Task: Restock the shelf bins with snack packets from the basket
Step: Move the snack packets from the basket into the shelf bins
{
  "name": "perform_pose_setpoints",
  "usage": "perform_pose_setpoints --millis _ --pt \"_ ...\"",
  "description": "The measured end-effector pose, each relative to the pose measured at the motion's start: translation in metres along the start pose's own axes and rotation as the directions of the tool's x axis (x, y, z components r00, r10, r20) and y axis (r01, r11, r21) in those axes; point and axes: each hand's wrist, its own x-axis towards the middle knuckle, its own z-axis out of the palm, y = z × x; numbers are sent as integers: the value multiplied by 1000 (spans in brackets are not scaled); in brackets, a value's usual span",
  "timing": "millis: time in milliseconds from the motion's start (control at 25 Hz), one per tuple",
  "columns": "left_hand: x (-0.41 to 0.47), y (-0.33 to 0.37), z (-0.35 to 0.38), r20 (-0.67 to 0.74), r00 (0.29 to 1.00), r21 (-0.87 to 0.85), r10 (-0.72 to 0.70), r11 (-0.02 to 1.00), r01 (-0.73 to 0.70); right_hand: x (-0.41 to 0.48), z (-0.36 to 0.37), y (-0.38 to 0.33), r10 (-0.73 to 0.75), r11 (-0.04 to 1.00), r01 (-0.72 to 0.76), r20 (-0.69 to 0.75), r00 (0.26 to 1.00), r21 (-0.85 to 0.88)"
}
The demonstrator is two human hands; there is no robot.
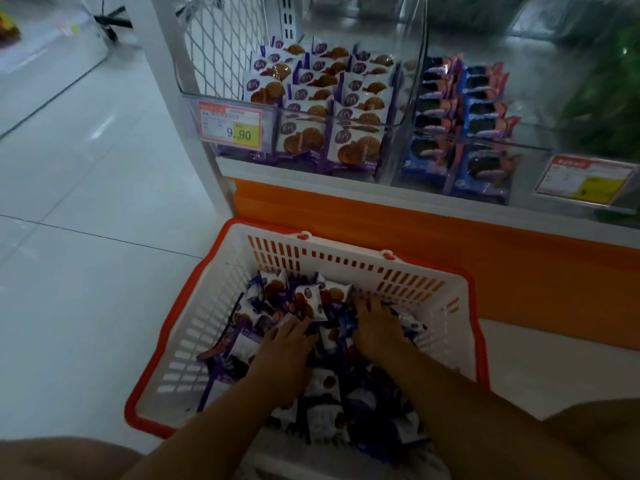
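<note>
A white basket with an orange rim stands on the floor in front of the shelf, full of several purple-and-white snack packets. Both my hands are down inside it, palm down. My left hand lies on the pile with its fingertips touching a white packet. My right hand rests beside it, fingers spread over the packets near the far wall. Above, a clear shelf bin holds rows of the same waffle packets standing upright.
A second clear bin to the right holds blue-and-pink packets. Price tags hang on the bin fronts. An orange shelf base runs behind the basket. A white mesh panel closes the shelf's left end. Tiled floor lies left.
</note>
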Motion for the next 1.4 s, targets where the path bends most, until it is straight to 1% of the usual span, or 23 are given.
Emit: perform_pose_setpoints --millis 80,160,200,240,280,320,360,400,440,480,520,560,600,680,760,840,920,1000,1080,1160,1240,1320,1400 --pt "3 1 4 -18 1000 -36 -15 999 15 5 -2 -2 34 999 -34 73 997 10" --pt "6 2 6 -89 996 -120 -28 993 18 10 -4 1 18 999 -22 91 996 49" --pt "7 3 5 -152 988 -179 -30 984 3 10 -7 1 -19 994 10 76 997 107" --pt "8 6 1 -224 974 -262 -42 965 -18 6 -10 -1 -53 976 41 48 997 215" --pt "9 10 -5 -282 956 -378 -77 925 -37 -1 -15 -4 -74 944 71 -4 997 321" --pt "8 14 -16 -298 945 -524 -135 851 -43 -10 -22 -10 -80 914 83 -24 996 398" --pt "9 17 -26 -252 950 -682 -184 730 -40 -18 -28 -16 -87 882 99 -48 995 460" --pt "8 18 -37 -174 963 -826 -205 562 -30 -28 -36 -21 -105 858 113 -43 993 501" --pt "8 18 -45 -86 977 -928 -195 372 -8 -39 -45 -25 -135 822 130 -33 990 555" --pt "5 17 -54 -9 986 -982 -166 190 23 -49 -55 -25 -151 781 116 5 989 613" --pt "4 15 -59 43 989 -998 -139 47 50 -57 -65 -26 -162 728 105 21 987 677" --pt "3 12 -63 69 990 -997 -122 -49 63 -66 -75 -25 -159 675 83 35 987 733" --pt "-1 11 -68 74 991 -991 -114 -116 61 -75 -86 -25 -142 629 68 28 989 775" --pt "-11 14 -79 59 991 -980 -116 -196 35 -89 -98 -22 -112 537 76 -19 994 840" --pt "-21 19 -89 32 995 -965 -100 -262 4 -101 -103 -21 -89 422 71 -37 995 904" --pt "-30 23 -96 7 997 -955 -78 -295 -16 -107 -105 -18 -69 291 49 -30 997 955" --pt "-36 25 -100 -9 997 -955 -74 -294 -30 -113 -109 -17 -60 207 37 -25 998 978" --pt "-37 26 -100 -20 997 -954 -79 -298 -43 -118 -113 -17 -63 168 38 -27 998 985" --pt "-39 30 -102 -46 995 -957 -93 -280 -70 -123 -117 -16 -78 161 52 -40 996 986" --pt "-42 34 -111 -103 987 -969 -126 -210 -128 -127 -127 -15 -66 226 81 -67 996 971" --pt "-47 40 -133 -204 969 -971 -136 -95 -218 -134 -151 -15 -65 335 145 -130 989 931" --pt "-53 48 -166 -326 938 -945 -113 20 -326 -144 -191 -14 -102 506 234 -212 972 830" --pt "-59 61 -205 -457 885 -884 -88 161 -440 -159 -241 -11 -134 672 298 -284 949 678"
